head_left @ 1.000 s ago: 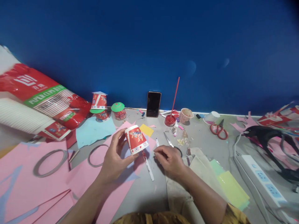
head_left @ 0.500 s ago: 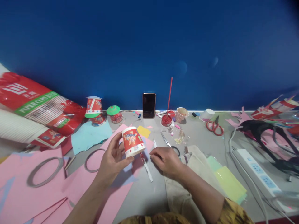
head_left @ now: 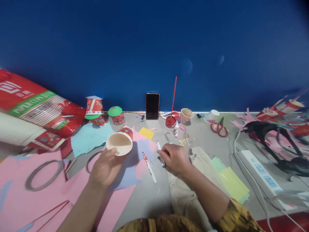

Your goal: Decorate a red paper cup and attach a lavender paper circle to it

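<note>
My left hand is closed round a red patterned paper cup, thumb at its rim. The cup is held tilted, its white open mouth facing me. My right hand rests curled on the table, fingertips partly hidden. Its fingers meet a white marker with a blue end; whether they grip it does not show. A white marker with a red end lies between the hands. Just behind my right hand, scissor blades poke out. Pink paper and a blue-violet sheet lie under my left hand.
Wrapped paper cups lie at the left, near decorated cup models. A phone leans on the blue wall. Red-handled scissors, a cloth bag, a power strip and a black frame-like object occupy the right.
The cup has swung left and tipped so that its open mouth faces me. My right hand has shifted slightly right, uncovering more of the blue-ended marker. The view has shifted slightly.
</note>
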